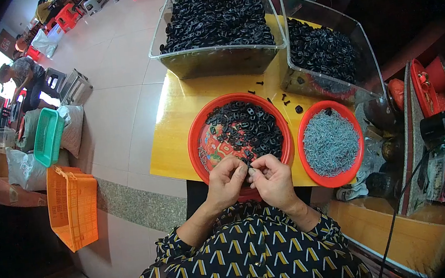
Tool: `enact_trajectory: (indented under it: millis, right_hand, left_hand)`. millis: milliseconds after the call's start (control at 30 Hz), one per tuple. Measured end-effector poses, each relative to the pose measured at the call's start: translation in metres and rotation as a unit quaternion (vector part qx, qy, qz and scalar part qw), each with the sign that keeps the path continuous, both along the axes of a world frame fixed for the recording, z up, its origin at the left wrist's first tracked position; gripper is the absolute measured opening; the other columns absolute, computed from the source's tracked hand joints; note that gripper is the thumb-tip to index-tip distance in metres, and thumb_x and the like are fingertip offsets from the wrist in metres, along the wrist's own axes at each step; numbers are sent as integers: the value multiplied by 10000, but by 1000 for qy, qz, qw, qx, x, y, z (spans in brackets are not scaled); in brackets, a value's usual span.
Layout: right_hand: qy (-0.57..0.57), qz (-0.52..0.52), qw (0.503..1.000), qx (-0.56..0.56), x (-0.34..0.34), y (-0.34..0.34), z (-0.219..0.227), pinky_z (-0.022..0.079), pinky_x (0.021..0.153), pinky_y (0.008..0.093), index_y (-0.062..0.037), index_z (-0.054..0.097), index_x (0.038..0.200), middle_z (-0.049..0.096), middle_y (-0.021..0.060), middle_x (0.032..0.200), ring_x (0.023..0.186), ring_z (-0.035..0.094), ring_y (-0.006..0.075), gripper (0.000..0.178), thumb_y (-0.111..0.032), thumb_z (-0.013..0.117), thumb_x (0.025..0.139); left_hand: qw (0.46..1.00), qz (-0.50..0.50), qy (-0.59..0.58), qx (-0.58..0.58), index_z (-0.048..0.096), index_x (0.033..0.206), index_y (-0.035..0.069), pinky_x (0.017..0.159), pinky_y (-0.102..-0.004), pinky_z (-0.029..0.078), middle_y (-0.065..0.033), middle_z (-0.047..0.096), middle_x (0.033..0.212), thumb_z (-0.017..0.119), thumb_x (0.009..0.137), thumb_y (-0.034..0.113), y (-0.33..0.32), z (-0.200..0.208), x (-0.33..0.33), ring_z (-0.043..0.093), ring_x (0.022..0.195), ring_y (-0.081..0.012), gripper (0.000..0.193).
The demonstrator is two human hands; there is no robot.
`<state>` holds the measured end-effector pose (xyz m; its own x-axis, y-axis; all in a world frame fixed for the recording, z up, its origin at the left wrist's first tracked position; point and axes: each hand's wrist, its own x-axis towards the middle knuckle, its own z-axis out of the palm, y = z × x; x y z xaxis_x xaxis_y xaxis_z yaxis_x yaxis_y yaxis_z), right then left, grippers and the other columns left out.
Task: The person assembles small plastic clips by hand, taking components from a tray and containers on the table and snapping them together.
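Observation:
Over the near rim of a red basin [196, 157], my left hand [226, 180] and my right hand [272, 181] meet with fingertips pinched. Between them is a small black part [247, 163], mostly covered by the fingers, so its exact shape is hidden. Many small black oval plastic pieces with holes [253, 128] lie in the basin, mostly toward its right side, and the patterned bottom shows at the left. To the right, a smaller red basin [360, 150] is filled with silvery screws [332, 142].
Two clear bins [215, 59] [329, 78] full of black pieces stand at the back of the yellow table [170, 125]. A few loose black bits [285, 99] lie between the basins. An orange crate [73, 207] and a green basket [49, 137] are at the left, near another person [29, 80].

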<state>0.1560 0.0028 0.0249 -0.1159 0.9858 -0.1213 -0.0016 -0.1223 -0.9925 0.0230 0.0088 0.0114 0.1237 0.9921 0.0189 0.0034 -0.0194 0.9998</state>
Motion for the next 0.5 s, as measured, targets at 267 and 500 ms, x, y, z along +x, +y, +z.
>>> enact_trajectory:
  millis: [267, 500]
  right_hand:
    - [68, -7, 997, -26, 5, 3, 0, 462, 489, 192, 10, 495, 814, 535, 26, 682, 580, 534, 59, 47, 35, 515, 780]
    - [107, 7, 993, -46, 10, 6, 0, 485, 513, 199, 22, 489, 828, 535, 43, 714, 623, 545, 72, 40, 35, 500, 792]
  left_hand:
    - [996, -1, 53, 73, 529, 704, -15, 552, -255, 389, -65, 501, 650, 528, 775, 26, 4, 2, 4, 489, 611, -151, 83]
    - [995, -35, 47, 78, 535, 693, -8, 554, -258, 387, -60, 515, 641, 529, 777, 27, 9, 3, 5, 489, 608, -147, 91]
